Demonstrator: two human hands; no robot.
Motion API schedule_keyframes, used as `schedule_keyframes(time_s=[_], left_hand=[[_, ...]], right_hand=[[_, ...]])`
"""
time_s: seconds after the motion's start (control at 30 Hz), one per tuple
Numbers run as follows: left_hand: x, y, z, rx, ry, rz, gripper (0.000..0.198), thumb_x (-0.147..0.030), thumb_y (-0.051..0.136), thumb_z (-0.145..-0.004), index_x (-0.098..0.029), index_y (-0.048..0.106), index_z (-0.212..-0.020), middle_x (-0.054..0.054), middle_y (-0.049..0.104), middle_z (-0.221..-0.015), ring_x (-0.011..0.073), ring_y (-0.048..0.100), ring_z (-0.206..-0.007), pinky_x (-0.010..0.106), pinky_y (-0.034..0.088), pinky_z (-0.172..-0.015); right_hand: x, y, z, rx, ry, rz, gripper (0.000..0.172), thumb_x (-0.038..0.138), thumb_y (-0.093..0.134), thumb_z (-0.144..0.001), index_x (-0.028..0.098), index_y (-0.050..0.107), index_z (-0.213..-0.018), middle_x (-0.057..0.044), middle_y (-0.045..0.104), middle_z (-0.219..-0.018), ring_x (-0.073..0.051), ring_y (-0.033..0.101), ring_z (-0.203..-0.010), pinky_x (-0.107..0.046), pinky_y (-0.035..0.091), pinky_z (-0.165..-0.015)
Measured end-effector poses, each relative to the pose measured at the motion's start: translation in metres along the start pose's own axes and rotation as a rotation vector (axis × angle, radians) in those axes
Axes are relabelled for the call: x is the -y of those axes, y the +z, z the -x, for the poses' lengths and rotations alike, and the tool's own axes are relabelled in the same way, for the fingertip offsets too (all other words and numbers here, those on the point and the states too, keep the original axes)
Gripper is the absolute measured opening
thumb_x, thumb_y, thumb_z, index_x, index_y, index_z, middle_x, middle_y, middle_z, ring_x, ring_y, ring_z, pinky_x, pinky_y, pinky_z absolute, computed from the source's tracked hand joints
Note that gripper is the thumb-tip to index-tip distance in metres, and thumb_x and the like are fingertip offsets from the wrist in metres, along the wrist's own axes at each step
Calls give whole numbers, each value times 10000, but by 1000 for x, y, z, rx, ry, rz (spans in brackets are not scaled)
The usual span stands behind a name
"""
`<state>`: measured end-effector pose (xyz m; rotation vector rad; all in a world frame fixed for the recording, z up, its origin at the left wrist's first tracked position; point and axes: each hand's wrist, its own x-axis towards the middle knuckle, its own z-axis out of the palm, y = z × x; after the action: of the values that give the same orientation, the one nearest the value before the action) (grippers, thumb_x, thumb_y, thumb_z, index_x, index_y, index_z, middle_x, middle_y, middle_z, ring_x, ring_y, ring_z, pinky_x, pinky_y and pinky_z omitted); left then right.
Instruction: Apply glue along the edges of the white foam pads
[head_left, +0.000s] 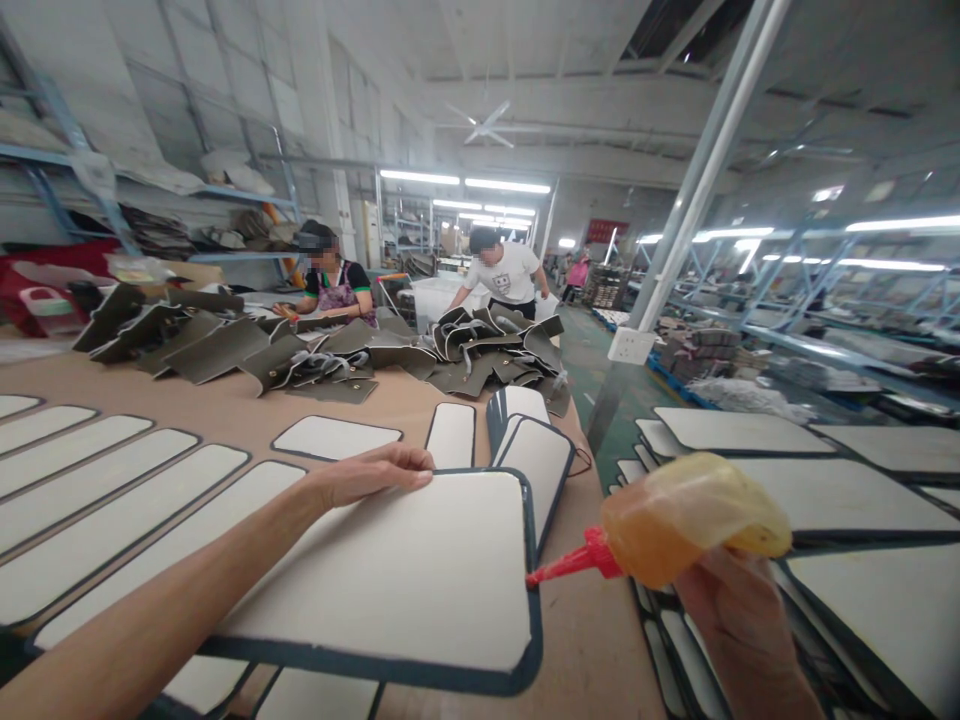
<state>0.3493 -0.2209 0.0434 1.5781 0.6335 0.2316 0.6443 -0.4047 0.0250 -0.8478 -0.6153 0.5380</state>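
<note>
My left hand pinches the far edge of a white panel with a dark blue border, thumb on top, holding it raised above the table at a tilt. My right hand is wrapped around a squeeze bottle with amber liquid inside and a red nozzle. The bottle lies nearly sideways, and its nozzle tip touches or almost touches the panel's right border. Whether liquid is coming out I cannot tell. Similar panels lie in a row on the table to the left, partly hidden by my left forearm.
Dark olive pieces are heaped along the table's far side. More bordered panels lie beyond my panel. Stacks of panels stand at the right, near a metal post. Two co-workers are farther back.
</note>
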Motion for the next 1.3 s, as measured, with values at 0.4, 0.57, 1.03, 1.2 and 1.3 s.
schedule_keyframes(time_s=[0.4, 0.57, 1.03, 1.2, 1.3], left_hand=[[15, -3, 3, -80, -1, 140, 214, -359, 660, -724, -161, 641, -805, 7, 635, -702, 106, 543, -560, 196, 396, -514], [24, -4, 4, -156, -5, 238, 231, -361, 684, -705, -165, 618, -808, -3, 628, -685, 108, 548, -552, 197, 408, -509], [47, 14, -8, -339, 33, 433, 313, -366, 735, -638, -171, 501, -710, -54, 530, -593, 78, 476, -491, 174, 343, -464], [57, 20, -10, -364, 43, 456, 305, -386, 708, -676, -172, 501, -742, -51, 533, -615, 78, 485, -508, 175, 350, -480], [60, 23, -10, -364, 46, 475, 326, -418, 700, -678, -180, 485, -742, -56, 523, -608, 75, 473, -491, 171, 327, -455]], right_hand=[[3, 1, 9, -36, -50, 90, 583, 271, 766, -484, 265, 607, -1045, -21, 672, -870, -206, 633, -719, -280, 511, -578], [3, -4, 14, -80, -22, 85, 468, 253, 786, -497, 233, 649, -944, -8, 674, -816, -161, 618, -648, -236, 520, -576], [-7, 0, 19, -160, -209, -93, 381, 139, 765, -591, 219, 662, -949, 19, 686, -911, -128, 639, -739, -197, 533, -684], [-12, 1, 17, -161, -196, -123, 374, 132, 749, -631, 226, 652, -980, 35, 686, -925, -110, 633, -740, -192, 534, -676], [-16, 2, 16, -161, -210, -111, 362, 125, 743, -635, 214, 652, -974, 25, 693, -863, -104, 625, -668, -201, 539, -658]])
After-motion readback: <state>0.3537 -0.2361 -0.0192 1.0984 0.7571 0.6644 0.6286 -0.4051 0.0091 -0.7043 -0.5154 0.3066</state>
